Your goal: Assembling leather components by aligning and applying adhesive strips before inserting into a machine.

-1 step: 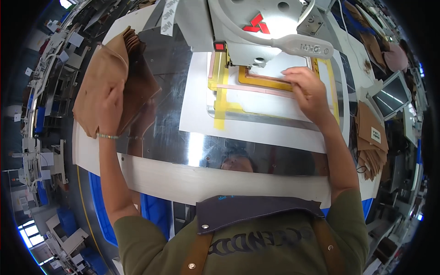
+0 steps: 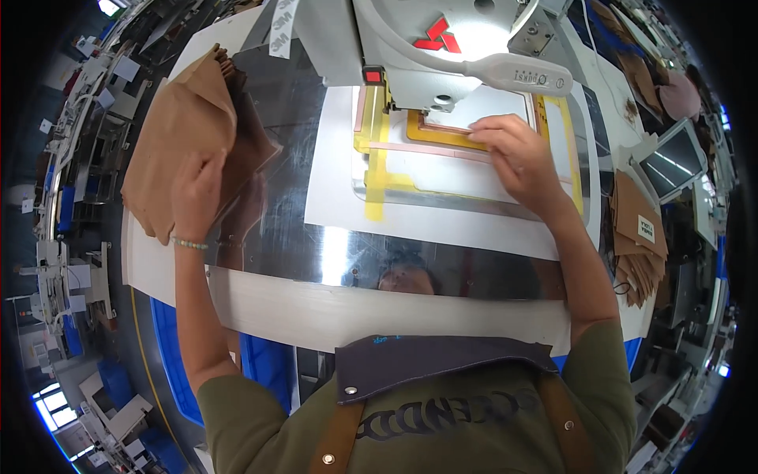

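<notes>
A stack of brown fabric pieces (image 2: 170,130), folded together at its far end, leans over the left edge of the shiny metal plate. My left hand (image 2: 197,186) is closed on the near right side of the stack, its fingertips hidden. On the right, my right hand (image 2: 521,162) has its fingers loosely bent and apart, with no held thing visible. Its fingertips are at the yellow-edged frame (image 2: 442,134) lying in a taped white template (image 2: 426,170). The sewing machine head (image 2: 418,71) stands over the far side of this template, its lamp lit.
A white lamp arm (image 2: 517,77) reaches across the machine head. Brown pieces (image 2: 636,229) with a white label lie on the right, near a tilted screen (image 2: 671,166). Blue bins (image 2: 268,367) stand below the table's near edge (image 2: 316,316).
My left hand has shifted slightly right, and the brown stack bulges farther right at its top. My right hand has moved a little left along the yellow-edged frame.
</notes>
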A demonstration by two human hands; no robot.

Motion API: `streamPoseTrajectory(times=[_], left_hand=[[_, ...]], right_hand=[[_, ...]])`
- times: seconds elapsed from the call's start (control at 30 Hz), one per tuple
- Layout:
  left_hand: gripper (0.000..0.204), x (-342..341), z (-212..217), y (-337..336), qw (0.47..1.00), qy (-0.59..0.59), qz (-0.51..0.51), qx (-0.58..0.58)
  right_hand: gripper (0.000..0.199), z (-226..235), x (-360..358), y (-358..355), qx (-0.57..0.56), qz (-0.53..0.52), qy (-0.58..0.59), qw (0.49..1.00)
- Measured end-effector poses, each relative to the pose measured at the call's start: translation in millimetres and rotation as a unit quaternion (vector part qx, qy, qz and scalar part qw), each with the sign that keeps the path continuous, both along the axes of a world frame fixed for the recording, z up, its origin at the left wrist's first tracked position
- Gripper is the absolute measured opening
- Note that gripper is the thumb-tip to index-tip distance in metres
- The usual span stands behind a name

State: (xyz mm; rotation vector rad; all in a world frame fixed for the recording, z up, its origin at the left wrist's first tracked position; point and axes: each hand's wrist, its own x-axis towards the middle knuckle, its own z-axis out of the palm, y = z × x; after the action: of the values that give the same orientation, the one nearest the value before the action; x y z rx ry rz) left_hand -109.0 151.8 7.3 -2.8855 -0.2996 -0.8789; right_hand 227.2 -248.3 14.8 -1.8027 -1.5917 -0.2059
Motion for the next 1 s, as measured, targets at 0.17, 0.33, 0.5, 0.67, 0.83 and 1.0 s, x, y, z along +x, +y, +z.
streamPoseTrajectory(times=[0.17, 0.33, 0.5, 0.67, 0.83, 1.0], left_hand=[[0.038, -6, -20, -59, 0.992, 0.089, -0.089, 0.005], [0.037, -9, -18, -82, 0.991, 0.088, -0.1, -0.02], [0.029, -46, -26, -76, 0.997, 0.066, -0.024, -0.017], [0.024, -102, -35, -54, 0.997, 0.057, 0.056, -0.02], [0.027, -113, -36, -28, 0.99, 0.102, 0.095, 0.007], [0.042, -62, -26, -21, 0.992, 0.122, 0.026, 0.034]], right_hand=[[0.031, -5, -46, 38, -0.064, 0.138, -0.146, 0.978], [0.038, -21, -73, 78, -0.102, 0.133, -0.254, 0.953], [0.02, -44, -80, 104, -0.085, 0.102, -0.313, 0.94], [0.008, -45, -80, 112, -0.044, 0.094, -0.313, 0.944], [0.01, -37, -79, 105, -0.003, 0.062, -0.332, 0.941], [0.01, -33, -59, 72, -0.033, 0.008, -0.334, 0.942]])
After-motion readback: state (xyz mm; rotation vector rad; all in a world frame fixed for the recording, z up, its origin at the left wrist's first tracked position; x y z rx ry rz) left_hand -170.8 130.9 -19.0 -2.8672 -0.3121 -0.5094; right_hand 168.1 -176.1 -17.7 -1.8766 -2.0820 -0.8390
